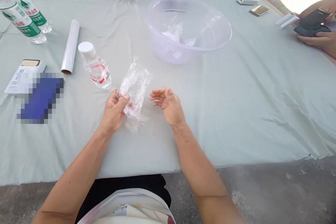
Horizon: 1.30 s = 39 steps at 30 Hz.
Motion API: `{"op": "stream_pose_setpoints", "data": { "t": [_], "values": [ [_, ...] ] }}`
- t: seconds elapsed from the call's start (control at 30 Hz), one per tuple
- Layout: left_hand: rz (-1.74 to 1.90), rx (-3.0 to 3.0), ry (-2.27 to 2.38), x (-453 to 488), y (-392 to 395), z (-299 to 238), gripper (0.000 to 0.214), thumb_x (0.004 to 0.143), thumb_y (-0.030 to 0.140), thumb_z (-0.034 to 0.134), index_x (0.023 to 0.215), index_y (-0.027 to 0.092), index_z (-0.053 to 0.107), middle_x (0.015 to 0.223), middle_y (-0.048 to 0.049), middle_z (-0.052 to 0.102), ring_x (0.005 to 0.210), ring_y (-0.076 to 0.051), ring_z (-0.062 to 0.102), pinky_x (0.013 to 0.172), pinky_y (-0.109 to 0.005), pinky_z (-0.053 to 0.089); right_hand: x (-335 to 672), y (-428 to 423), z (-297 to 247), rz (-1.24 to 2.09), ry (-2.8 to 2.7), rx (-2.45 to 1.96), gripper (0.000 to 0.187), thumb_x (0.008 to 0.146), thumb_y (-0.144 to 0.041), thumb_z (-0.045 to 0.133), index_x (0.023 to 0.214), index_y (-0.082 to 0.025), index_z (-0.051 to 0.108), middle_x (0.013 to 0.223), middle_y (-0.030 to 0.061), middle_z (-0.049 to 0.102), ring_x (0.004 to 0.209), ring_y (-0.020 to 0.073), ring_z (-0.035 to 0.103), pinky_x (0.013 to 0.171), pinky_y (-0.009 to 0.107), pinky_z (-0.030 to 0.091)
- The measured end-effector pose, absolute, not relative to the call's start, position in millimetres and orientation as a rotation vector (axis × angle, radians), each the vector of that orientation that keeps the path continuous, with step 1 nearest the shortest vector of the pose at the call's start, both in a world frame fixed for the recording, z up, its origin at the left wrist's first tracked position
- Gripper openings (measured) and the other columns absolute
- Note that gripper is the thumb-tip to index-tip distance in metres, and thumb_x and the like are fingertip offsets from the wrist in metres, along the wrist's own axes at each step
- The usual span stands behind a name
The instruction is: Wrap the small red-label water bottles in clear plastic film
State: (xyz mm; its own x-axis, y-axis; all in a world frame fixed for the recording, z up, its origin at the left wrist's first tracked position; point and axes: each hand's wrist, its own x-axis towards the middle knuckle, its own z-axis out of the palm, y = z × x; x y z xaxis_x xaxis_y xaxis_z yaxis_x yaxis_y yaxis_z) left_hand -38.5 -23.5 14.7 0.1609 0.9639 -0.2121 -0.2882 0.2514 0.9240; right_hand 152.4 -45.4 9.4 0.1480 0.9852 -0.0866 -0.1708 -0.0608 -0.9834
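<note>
Crumpled clear plastic wrap [138, 84] is pinched between the thumb and fingers of my left hand [114, 110]. Its loose part spreads above and to the right of that hand, over the table. My right hand [169, 106] is just right of the wrap, apart from it, with fingers stretched out and nothing in them. A small clear water bottle [97, 70] with a white cap and a red-and-white label stands upright, just beyond my left hand.
A see-through plastic basin [223, 38] holding crumpled clear plastic stands beyond my right hand. Left are a roll of plastic wrap [70, 47], two large water bottles [33, 14], a white box [33, 66] and a blurred-out blue item [43, 98]. Other people's hands hold things at the far edge and right.
</note>
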Motion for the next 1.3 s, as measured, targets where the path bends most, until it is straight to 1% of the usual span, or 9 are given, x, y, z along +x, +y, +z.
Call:
{"op": "stream_pose_setpoints", "data": {
  "t": [0.13,0.23,0.37,0.57,0.77,0.93,1.07,1.17,1.3],
  "values": [
    [1.097,1.106,1.241,-31.2,-29.8,9.0,0.022,0.082,0.032,0.068,0.081,0.023,0.049,0.062,0.0081,0.048,0.047,-0.008,0.048,0.046,-0.02,0.038,126.8,-55.8,10.3,1.388,-1.208,-1.253,0.051,0.075,-0.063,0.072,0.105,-0.022,0.07,0.116,0.0069,0.07,0.111,0.0222,0.064,0.092,0.035,0.052],
    [1.037,1.08,1.244,-31.5,-29.1,9.8,0.023,0.08,0.034,0.07,0.082,0.023,0.051,0.064,0.0072,0.053,0.046,-0.007,0.045,0.042,-0.02,0.036,120.0,-54.3,8.5,1.456,-1.035,-1.282,0.04,0.075,-0.055,0.073,0.094,-0.021,0.065,0.099,0.0046,0.072,0.086,0.0178,0.069,0.075,0.032,0.055],
    [0.943,0.79,1.116,-42.4,-18.5,16.6,0.037,0.065,0.035,0.082,0.081,0.021,0.053,0.071,0.0037,0.064,0.044,-0.005,0.043,0.039,-0.02,0.033,134.8,-43.1,8.1,1.445,-0.815,-1.303,0.038,0.072,-0.05,0.074,0.092,-0.021,0.061,0.08,-0.0011,0.067,0.051,0.008,0.056,0.048,0.023,0.043],
    [0.99,0.772,1.202,-56.7,-7.9,22.2,0.034,0.063,0.028,0.083,0.082,0.02,0.055,0.07,0.0035,0.064,0.046,-0.004,0.044,0.041,-0.018,0.032,159.1,-36.9,15.6,1.257,-0.82,-1.51,0.018,0.082,-0.033,0.06,0.092,-0.019,0.064,0.071,-0.0049,0.057,0.042,0.003,0.033,0.042,0.022,0.027],
    [1.017,1.011,1.477,-64.0,-3.9,27.8,0.019,0.075,0.03,0.069,0.083,0.021,0.054,0.069,0.0031,0.066,0.039,-0.007,0.05,0.038,-0.021,0.033,178.7,-43.1,18.0,0.996,-1.23,-1.848,0.019,0.086,-0.035,0.052,0.086,-0.021,0.065,0.065,-0.0016,0.059,0.055,0.0117,0.044,0.055,0.027,0.035],
    [0.99,1.003,1.507,-69.7,-1.7,29.8,0.016,0.078,0.033,0.065,0.082,0.022,0.054,0.064,0.0041,0.061,0.04,-0.011,0.056,0.038,-0.021,0.032,206.1,-43.7,22.2,0.983,-1.239,-1.974,0.017,0.084,-0.033,0.057,0.088,-0.021,0.069,0.068,-0.0001,0.063,0.06,0.0131,0.049,0.062,0.029,0.039],
    [0.965,1.041,1.564,-64.8,-4.2,30.1,0.011,0.081,0.03,0.06,0.083,0.023,0.052,0.06,0.0042,0.061,0.04,-0.014,0.059,0.038,-0.022,0.034,218.2,-53.7,37.9,0.613,-0.919,-1.763,0.023,0.084,-0.039,0.06,0.097,-0.021,0.066,0.082,0.0006,0.065,0.06,0.0106,0.052,0.064,0.029,0.044],
    [0.92,1.066,1.555,-61.0,-6.4,29.6,0.01,0.085,0.032,0.056,0.084,0.023,0.053,0.057,0.0037,0.06,0.041,-0.018,0.062,0.038,-0.024,0.038,202.2,-71.0,58.2,0.356,-0.979,-1.432,0.023,0.09,-0.043,0.056,0.09,-0.021,0.064,0.083,0.0014,0.064,0.063,0.0115,0.055,0.065,0.029,0.048],
    [0.879,1.079,1.494,-62.1,-7.9,28.1,0.012,0.088,0.034,0.053,0.084,0.023,0.053,0.054,0.0023,0.061,0.042,-0.019,0.062,0.038,-0.024,0.037,157.4,-74.2,72.1,0.733,-1.787,-1.257,0.025,0.094,-0.04,0.055,0.082,-0.023,0.069,0.08,0.002,0.067,0.071,0.0151,0.06,0.069,0.031,0.047]
  ]
}}
